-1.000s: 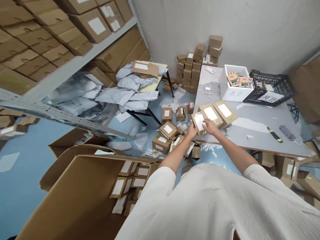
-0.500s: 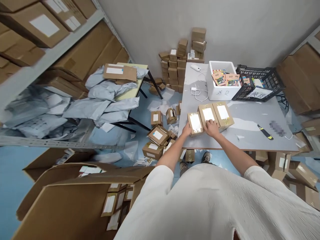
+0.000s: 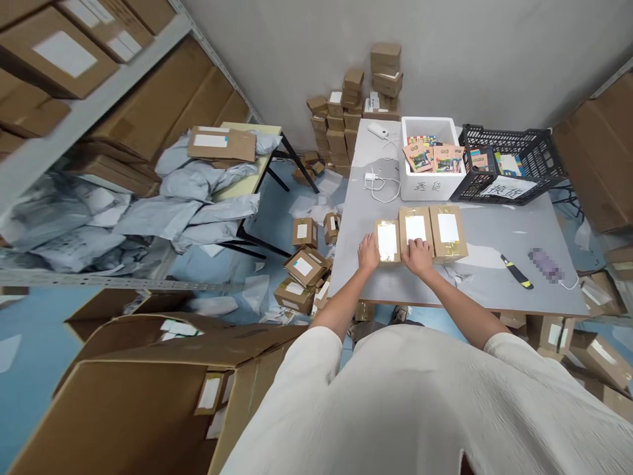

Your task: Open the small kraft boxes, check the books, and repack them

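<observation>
Three taped cardboard boxes with white labels stand side by side on the grey table point(image 3: 346, 277): a small box point(image 3: 388, 241), a middle box point(image 3: 416, 227) and a larger right box point(image 3: 448, 231). My left hand point(image 3: 368, 253) rests against the left side of the small box, its fingers apart. The fingers of my right hand point(image 3: 418, 256) lie spread on the front lower part of the middle box, over its label's lower edge. Neither hand is wrapped round a box.
Behind the boxes stand a white foam bin point(image 3: 429, 187) and a black crate point(image 3: 539, 188). A box cutter point(image 3: 517, 272) lies at the right. Parcels cover a yellow table point(image 3: 254, 178); a large open carton point(image 3: 123, 402) is at the lower left.
The three boxes now stand straighter in line, turned slightly, with the small box pressed close to the middle one. My left hand has shifted along the small box's side. The view has moved slightly.
</observation>
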